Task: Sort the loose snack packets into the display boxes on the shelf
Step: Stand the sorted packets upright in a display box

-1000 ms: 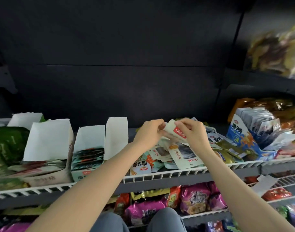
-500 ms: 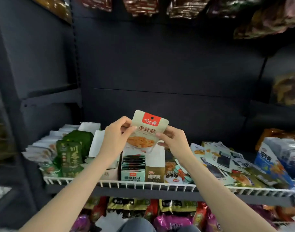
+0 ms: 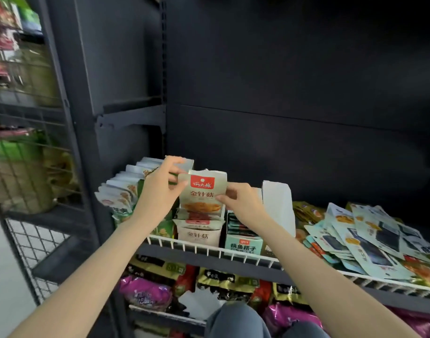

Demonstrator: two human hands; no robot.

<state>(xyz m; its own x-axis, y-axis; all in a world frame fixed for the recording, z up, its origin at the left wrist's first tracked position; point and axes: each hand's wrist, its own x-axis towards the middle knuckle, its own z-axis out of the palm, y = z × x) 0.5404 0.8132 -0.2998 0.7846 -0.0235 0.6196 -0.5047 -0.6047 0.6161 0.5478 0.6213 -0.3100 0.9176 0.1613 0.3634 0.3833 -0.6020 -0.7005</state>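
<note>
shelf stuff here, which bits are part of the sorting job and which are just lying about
Part of the job:
- beige enoki packet, pinched by the left hand and the right hand
- matching beige display box right below it
- teal display box beside that
- loose packet pile on the right

Just lying about:
- purple bags on the lower shelf
- wire mesh side panel

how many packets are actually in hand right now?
1. A beige enoki packet with a red label, pinched by the left hand and right hand above the matching display box. More could hide behind it.
</note>
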